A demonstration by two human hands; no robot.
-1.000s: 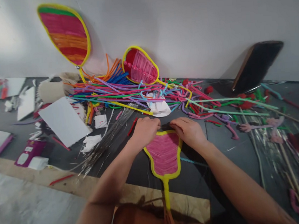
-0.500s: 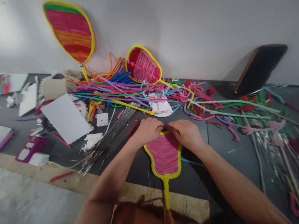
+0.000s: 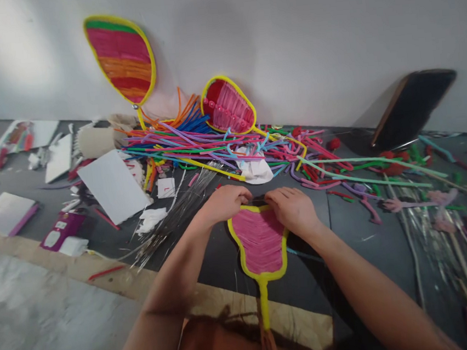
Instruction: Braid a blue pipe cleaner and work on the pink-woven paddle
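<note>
A hand fan (image 3: 260, 238) of pink pipe cleaners with a yellow fuzzy border stands in front of me. Its yellow handle points down toward my lap. At the fan's top left corner, my left hand (image 3: 228, 202) is closed with the fingertips pinched. My right hand (image 3: 293, 210) is closed at the top right corner, its fingers bent against the yellow border. A thin, dark wire-like strand (image 3: 257, 201) seems to run between the fingertips above the top edge; its kind is too small to tell.
Pipe cleaners (image 3: 189, 146) in many colours lie heaped behind the fan. Two finished fans, one striped (image 3: 123, 59) and one beaded (image 3: 227, 107), lean at the wall. A phone (image 3: 414, 105) stands right. Left are a white card (image 3: 113, 186), a purple box (image 3: 61, 230) and thin wires (image 3: 167, 220).
My hands have moved apart from near the middle of the fan's top edge, baring more of that edge. The whole view has shifted slightly, with things now farther right.
</note>
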